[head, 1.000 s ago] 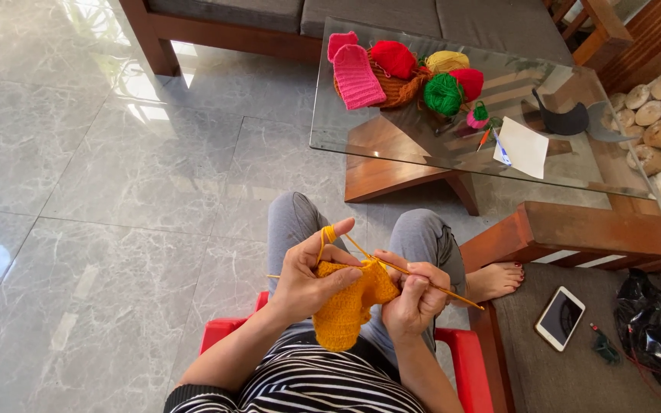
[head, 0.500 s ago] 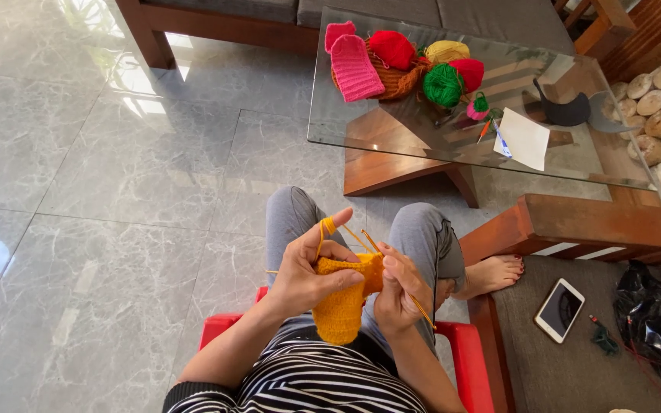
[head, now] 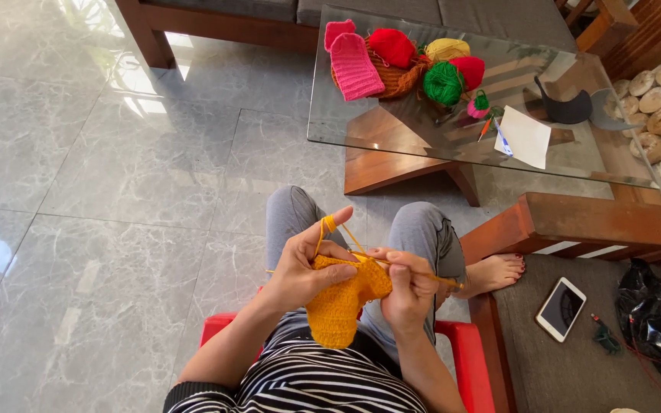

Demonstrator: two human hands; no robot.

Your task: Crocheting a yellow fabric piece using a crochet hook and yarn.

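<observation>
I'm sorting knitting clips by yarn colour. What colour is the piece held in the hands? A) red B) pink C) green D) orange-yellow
D: the knitted piece held between the left hand and right hand is orange-yellow; the green, pink and red yarn sits on the glass table.

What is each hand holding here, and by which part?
Left hand grips the orange knitted piece at its top edge, yarn looped over the forefinger. Right hand pinches a knitting needle near its middle.
</observation>
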